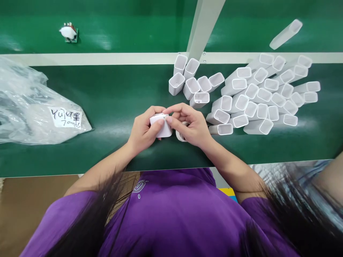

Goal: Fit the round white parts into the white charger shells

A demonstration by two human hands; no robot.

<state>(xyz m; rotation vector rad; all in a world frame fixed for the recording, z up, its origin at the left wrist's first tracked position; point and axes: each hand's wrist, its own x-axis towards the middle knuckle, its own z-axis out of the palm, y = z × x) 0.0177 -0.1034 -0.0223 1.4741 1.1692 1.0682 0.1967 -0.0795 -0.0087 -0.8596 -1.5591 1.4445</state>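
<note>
My left hand [146,128] is closed around a white plastic housing [165,131], a short rounded box, held just above the green table near its front edge. A small dark spot shows near the housing's top edge. My right hand [191,125] is closed in a pinch, thumb and forefinger at the housing's upper right corner; anything between these fingertips is too small to make out. Partly hidden beneath the right hand is a white ring-shaped thing [180,135], perhaps a roll. Several open white housings [199,101] stand beyond my hands.
A dense group of white housings [264,94] covers the right of the table. One housing [285,34] lies on the far side, past a white rail [107,59]. A labelled clear plastic bag [40,110] lies left. A small circuit board part [69,33] sits at the far left.
</note>
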